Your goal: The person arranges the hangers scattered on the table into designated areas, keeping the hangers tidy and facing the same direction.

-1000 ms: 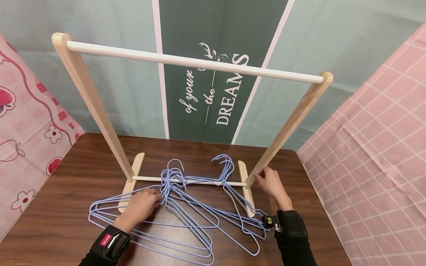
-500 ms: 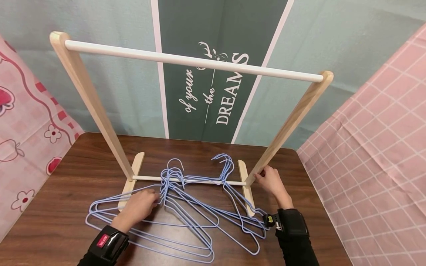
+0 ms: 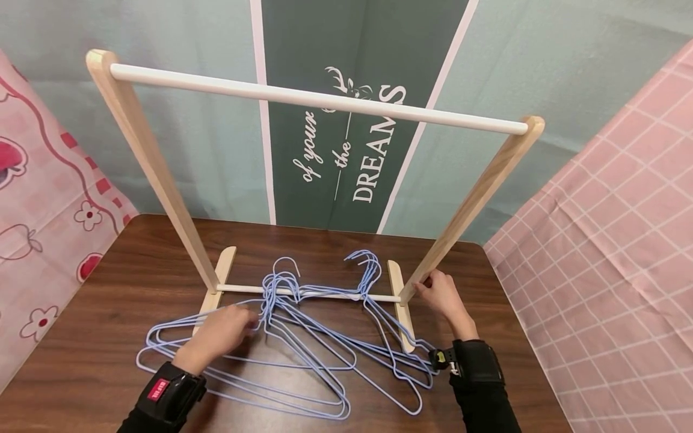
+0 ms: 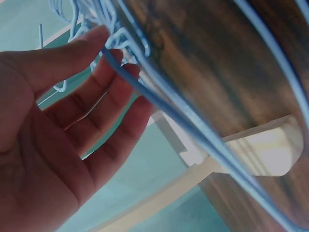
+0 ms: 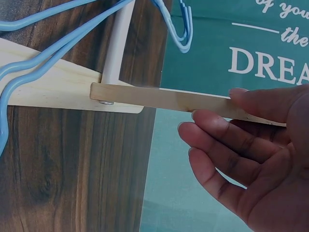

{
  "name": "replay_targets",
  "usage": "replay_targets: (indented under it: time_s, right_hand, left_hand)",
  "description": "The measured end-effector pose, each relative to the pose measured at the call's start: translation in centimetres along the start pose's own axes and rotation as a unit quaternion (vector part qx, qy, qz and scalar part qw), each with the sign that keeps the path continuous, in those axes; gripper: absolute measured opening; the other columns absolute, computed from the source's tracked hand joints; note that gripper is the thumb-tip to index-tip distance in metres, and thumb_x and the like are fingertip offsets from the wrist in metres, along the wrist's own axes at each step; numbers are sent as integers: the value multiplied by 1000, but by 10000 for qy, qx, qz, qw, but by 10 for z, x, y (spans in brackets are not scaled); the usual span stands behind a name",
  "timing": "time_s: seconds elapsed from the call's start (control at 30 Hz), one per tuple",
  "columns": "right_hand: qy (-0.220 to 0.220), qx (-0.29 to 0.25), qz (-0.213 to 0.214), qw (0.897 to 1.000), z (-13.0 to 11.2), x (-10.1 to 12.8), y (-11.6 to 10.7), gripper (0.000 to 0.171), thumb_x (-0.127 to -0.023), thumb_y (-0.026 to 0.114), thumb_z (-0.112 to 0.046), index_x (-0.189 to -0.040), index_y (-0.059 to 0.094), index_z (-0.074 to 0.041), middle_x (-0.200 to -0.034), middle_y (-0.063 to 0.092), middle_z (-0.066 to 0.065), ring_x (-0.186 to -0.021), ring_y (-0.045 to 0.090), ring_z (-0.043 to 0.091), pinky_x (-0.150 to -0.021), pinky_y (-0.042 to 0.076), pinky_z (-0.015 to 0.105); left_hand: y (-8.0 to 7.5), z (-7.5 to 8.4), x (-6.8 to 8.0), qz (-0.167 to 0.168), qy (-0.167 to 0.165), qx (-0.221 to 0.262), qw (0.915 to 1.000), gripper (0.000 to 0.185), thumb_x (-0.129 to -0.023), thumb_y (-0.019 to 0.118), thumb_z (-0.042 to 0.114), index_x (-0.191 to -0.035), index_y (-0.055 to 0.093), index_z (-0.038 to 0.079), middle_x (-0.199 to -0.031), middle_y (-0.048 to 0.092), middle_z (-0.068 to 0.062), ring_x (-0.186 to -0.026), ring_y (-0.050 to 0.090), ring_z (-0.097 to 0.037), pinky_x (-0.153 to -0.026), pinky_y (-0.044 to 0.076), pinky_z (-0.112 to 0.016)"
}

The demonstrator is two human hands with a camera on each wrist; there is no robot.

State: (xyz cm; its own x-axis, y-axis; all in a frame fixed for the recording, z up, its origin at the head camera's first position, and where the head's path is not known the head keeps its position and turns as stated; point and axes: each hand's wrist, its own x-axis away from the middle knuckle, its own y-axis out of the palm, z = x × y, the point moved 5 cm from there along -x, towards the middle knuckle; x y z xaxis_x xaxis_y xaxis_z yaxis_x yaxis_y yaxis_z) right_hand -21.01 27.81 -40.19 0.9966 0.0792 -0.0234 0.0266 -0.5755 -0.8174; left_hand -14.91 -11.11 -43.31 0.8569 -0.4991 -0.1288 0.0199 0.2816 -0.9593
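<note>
One pink flowered cloth (image 3: 59,264) hangs just past the left edge of your brown worktop (image 3: 108,300). Moving right, you've got the left post (image 3: 158,174) of your wooden rack standing on its foot, set in from that edge. Next comes your left hand (image 3: 219,334), in front of that foot: thumb and fingertips pinched together on a hanger wire (image 4: 154,98), clearest from your left wrist. Your blue hangers (image 3: 271,308) are heaped across the middle, bodies fanned out toward the front edge, hooks toward the back edge, bunched in two clumps across the white lower bar (image 3: 238,290). Your white top rail (image 3: 319,100) runs above all that, with a dark green banner (image 3: 314,207) behind the back edge. Then your right hand (image 3: 444,300) is clamped low on the right post (image 3: 474,204), thumb one side, fingers the other. Past the right edge hangs a pink checked cloth (image 3: 606,240).
</note>
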Motion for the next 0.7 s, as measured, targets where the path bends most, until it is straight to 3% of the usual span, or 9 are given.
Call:
replay_targets:
  time_s: [0.3, 0.7]
  right_hand:
    - [-58, 94, 47, 9999, -2, -1, -1, 21, -85, 60, -2, -97, 56, 14, -72, 60, 16, -58, 54, 19, -49, 41, 30]
    - [-26, 53, -16, 10000, -3, 0, -2, 20, -85, 59, -3, -97, 56, 13, -73, 60, 16, -59, 54, 19, -50, 41, 30]
  left_hand:
    - [-12, -1, 1, -335, -336, 30, 9989, 34, -67, 65, -3, -54, 41, 19, -55, 43, 5, -49, 40, -12, -44, 32, -30]
    - [-32, 3, 9, -250, -555, 121, 9981, 34, -66, 59, -9, -53, 41, 17, -54, 39, 5, -50, 36, -13, -44, 30, -30]
